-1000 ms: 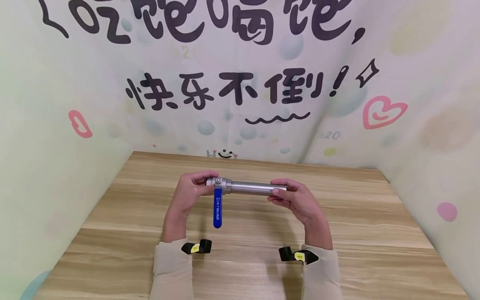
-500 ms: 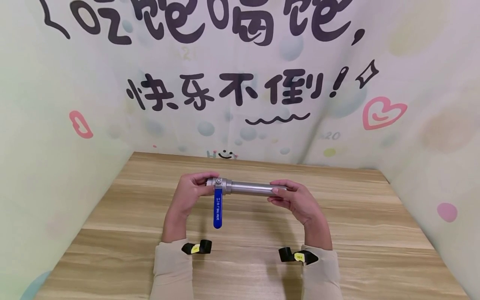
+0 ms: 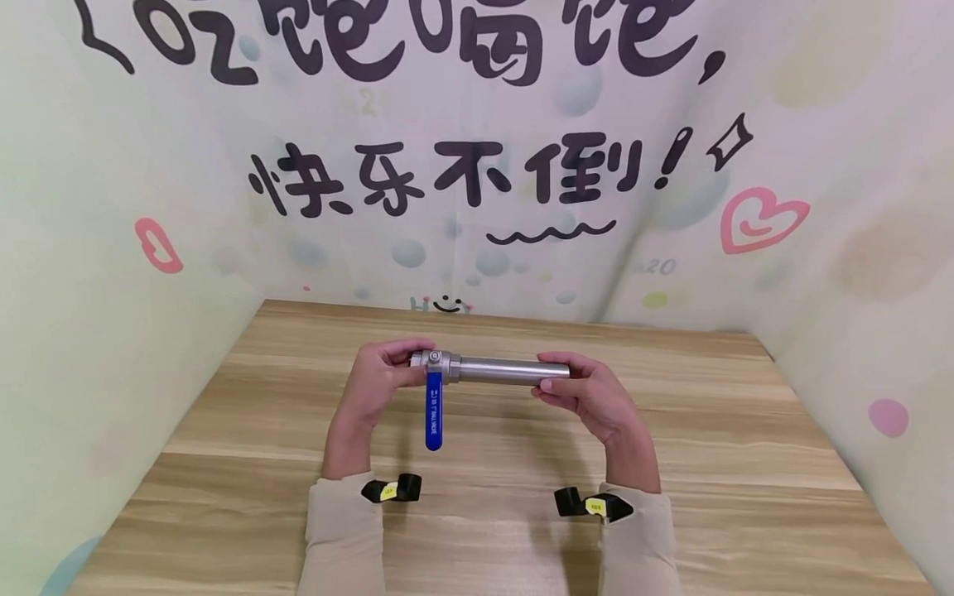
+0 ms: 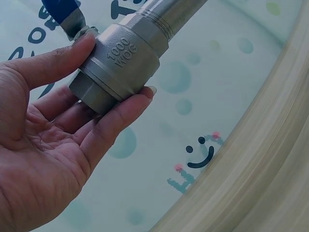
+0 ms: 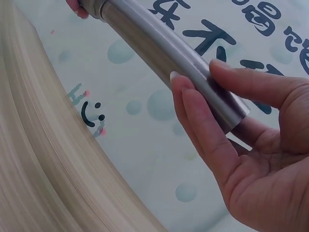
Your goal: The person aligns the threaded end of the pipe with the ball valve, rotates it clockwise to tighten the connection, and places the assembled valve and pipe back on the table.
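Observation:
A steel ball valve (image 4: 123,60) with a blue lever handle (image 3: 434,414) is joined end to end with a steel pipe (image 3: 499,370). Threads show at the joint in the left wrist view. My left hand (image 3: 378,377) grips the valve body, thumb on one side and fingers on the other. At the pipe's far end my right hand (image 3: 596,397) holds it between thumb and fingers. The pipe lies nearly level above the table, and the lever points toward me. In the right wrist view the pipe's free end (image 5: 236,118) sits inside the curl of the right hand.
Beneath the hands is a wood-grain table (image 3: 477,513). A printed cloth wall (image 3: 462,248) with lettering stands along its back, and pale walls flank both sides. Black wrist cameras (image 3: 408,487) sit on the sleeves.
The right thumb has slipped slightly lower on the pipe, so more of its end shows. Left hand, valve and lever look nearly still.

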Available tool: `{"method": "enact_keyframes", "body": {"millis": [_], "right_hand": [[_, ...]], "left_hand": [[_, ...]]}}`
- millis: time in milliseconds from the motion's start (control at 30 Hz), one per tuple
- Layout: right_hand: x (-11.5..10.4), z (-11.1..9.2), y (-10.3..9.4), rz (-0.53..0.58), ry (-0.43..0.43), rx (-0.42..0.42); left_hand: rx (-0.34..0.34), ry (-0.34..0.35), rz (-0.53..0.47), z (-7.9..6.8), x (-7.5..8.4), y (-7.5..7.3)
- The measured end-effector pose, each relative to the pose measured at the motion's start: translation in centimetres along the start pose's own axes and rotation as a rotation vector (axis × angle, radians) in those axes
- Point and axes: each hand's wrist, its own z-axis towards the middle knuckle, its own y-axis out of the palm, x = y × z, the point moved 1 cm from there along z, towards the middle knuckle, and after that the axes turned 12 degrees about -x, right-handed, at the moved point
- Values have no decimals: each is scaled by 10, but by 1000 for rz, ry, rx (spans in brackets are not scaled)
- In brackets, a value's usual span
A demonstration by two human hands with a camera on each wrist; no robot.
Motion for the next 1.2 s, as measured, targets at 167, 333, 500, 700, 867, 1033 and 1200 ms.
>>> {"method": "enact_keyframes", "body": {"millis": [167,333,500,700,867,1033,1200], "right_hand": [[-1,0,1,0,-7,-5],[-1,-1,1,-14,0,5],[-1,-1,1,-20,4,1],[-1,-2,1,-18,0,-2],[-2,-3,2,-18,0,-1],[-2,-3,2,-17,3,3],[-2,-2,1,-18,4,6]], "left_hand": [[0,2,6,-1,1,0],[-1,4,5,-1,2,0],[2,2,6,0,0,-1],[1,2,-1,0,0,0],[-6,3,1,0,2,0],[-2,2,5,-1,2,1],[-8,12,-1,0,1,0]]}}
